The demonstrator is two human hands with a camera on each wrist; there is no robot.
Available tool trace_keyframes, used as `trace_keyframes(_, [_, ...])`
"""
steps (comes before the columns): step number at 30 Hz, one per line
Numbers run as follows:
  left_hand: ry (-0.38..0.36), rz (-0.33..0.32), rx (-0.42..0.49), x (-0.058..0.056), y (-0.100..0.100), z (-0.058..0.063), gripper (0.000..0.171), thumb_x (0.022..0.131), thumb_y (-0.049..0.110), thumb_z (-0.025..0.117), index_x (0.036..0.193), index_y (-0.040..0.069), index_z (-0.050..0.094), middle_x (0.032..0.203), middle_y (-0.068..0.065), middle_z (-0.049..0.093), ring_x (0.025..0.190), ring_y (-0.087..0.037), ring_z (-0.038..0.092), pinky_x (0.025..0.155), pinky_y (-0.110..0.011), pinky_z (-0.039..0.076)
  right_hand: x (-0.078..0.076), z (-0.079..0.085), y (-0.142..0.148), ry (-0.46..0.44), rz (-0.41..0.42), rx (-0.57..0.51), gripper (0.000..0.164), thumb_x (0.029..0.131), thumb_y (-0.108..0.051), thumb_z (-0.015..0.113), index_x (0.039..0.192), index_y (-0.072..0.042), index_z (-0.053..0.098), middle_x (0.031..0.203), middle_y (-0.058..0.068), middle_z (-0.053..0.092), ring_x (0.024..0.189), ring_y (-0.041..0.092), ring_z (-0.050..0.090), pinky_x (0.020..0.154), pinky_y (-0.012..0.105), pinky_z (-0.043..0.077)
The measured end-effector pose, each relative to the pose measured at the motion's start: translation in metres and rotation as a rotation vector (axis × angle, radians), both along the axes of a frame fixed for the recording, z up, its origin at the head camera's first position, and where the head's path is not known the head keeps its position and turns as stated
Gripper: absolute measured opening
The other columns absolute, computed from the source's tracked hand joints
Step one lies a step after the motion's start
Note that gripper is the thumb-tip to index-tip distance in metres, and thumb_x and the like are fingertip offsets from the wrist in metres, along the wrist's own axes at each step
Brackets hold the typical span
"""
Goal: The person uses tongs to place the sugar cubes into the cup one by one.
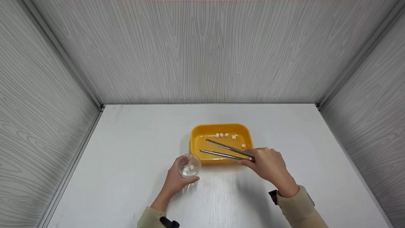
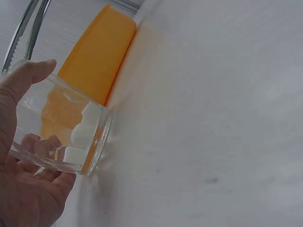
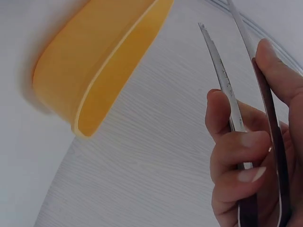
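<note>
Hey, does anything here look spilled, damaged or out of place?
Nothing major: the visible white cubes lie inside the yellow tray or the clear cup, with none visibly spilled on the tabletop. Only small dark smudges look odd against its white surface.

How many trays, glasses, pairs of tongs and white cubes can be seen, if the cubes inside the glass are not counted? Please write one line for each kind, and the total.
Yellow tray: 1
Clear glass: 1
Metal tongs: 1 pair
White cubes visible in the tray: 5
Total: 8
</note>
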State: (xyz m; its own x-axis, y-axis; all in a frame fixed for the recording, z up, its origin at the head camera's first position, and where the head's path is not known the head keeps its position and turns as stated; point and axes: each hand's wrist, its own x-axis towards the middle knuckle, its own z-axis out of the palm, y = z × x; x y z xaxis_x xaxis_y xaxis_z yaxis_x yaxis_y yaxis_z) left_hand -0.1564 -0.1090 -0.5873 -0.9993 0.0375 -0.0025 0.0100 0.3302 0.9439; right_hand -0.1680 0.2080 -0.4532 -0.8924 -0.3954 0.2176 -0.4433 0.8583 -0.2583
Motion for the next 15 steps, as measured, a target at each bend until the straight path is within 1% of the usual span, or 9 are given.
trace_keyframes(3, [0.003,0.001,-0.007,0.001,0.000,0.000,0.092,0.064,0.022,0.092,0.141,0.012,0.043,0.139,-0.009,0.053,0.131,-0.031,0.046,0.110,-0.052,0.035,-0.003,0.004,0.007,0.021,-0.013,0.015,0.035,0.082,-0.048,0.074,0.096,-0.016,0.076,0.061,-0.010,0.053,0.049,0.008,0.042,0.043,0.025,0.036])
trace_keyframes(6, [0.006,-0.005,0.002,0.000,0.000,0.000,0.092,0.064,0.022,0.092,0.141,0.011,0.043,0.138,-0.009,0.054,0.131,-0.031,0.046,0.110,-0.051,0.035,-0.007,0.008,0.015,0.041,-0.041,0.047,0.033,0.082,-0.048,0.074,0.090,-0.016,0.074,0.060,-0.010,0.050,0.048,0.009,0.042,0.041,0.026,0.036])
trace_keyframes(8, [0.010,-0.008,0.005,0.000,-0.001,0.000,0.092,0.064,0.021,0.092,0.141,0.011,0.043,0.138,-0.009,0.054,0.131,-0.031,0.046,0.111,-0.050,0.034,-0.010,0.010,0.019,0.054,-0.064,0.067,0.031,0.082,-0.047,0.075,0.083,-0.017,0.072,0.057,-0.009,0.048,0.047,0.010,0.041,0.040,0.027,0.034])
trace_keyframes(11, [0.011,-0.009,0.008,0.000,-0.002,0.000,0.092,0.064,0.022,0.092,0.140,0.010,0.043,0.137,-0.009,0.054,0.130,-0.031,0.047,0.111,-0.050,0.034,-0.013,0.012,0.026,0.064,-0.098,0.096,0.033,0.081,-0.047,0.076,0.075,-0.017,0.066,0.053,-0.008,0.044,0.045,0.012,0.039,0.039,0.027,0.032])
trace_keyframes(13, [0.014,-0.008,0.008,0.000,-0.002,0.000,0.092,0.063,0.022,0.092,0.140,0.011,0.043,0.138,-0.009,0.054,0.130,-0.031,0.047,0.110,-0.050,0.034,-0.015,0.012,0.029,0.063,-0.120,0.110,0.033,0.080,-0.047,0.077,0.075,-0.016,0.068,0.053,-0.007,0.046,0.045,0.012,0.039,0.039,0.027,0.032])
trace_keyframes(15, [0.016,-0.009,0.013,0.000,-0.002,0.000,0.092,0.063,0.022,0.093,0.140,0.011,0.043,0.138,-0.009,0.054,0.129,-0.030,0.047,0.110,-0.050,0.035,-0.016,0.013,0.032,0.054,-0.141,0.130,0.034,0.079,-0.048,0.078,0.080,-0.014,0.073,0.056,-0.006,0.052,0.045,0.013,0.041,0.040,0.027,0.035])
